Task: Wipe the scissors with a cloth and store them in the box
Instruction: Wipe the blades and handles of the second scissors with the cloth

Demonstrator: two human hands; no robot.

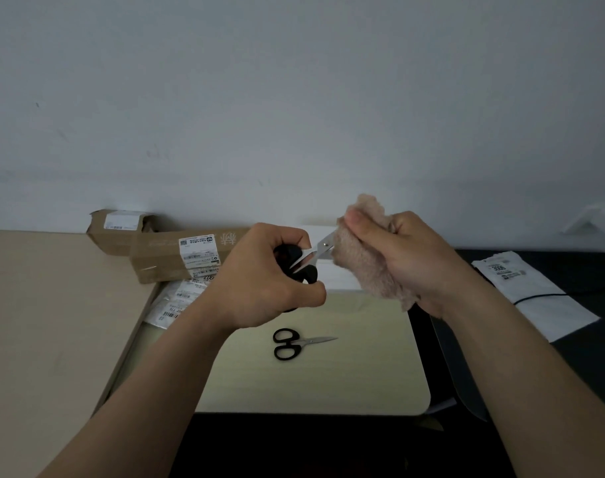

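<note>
L hand (266, 277) gripping black-handled steel scissors (311, 257) by handles, above far edge of pale wooden board (363, 374). R hand (411, 260) pinching fluffy beige cloth (370, 270) round blade tips. Mid-board, second black-handled scissors (303, 342) lying flat, blades closed.

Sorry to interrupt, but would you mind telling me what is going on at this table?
A person is wiping a pair of scissors: the left hand grips the black handles while the right hand holds a beige cloth around the blades. A second pair of scissors lies on the light tabletop below the hands. Neither pair is stored yet.
</note>
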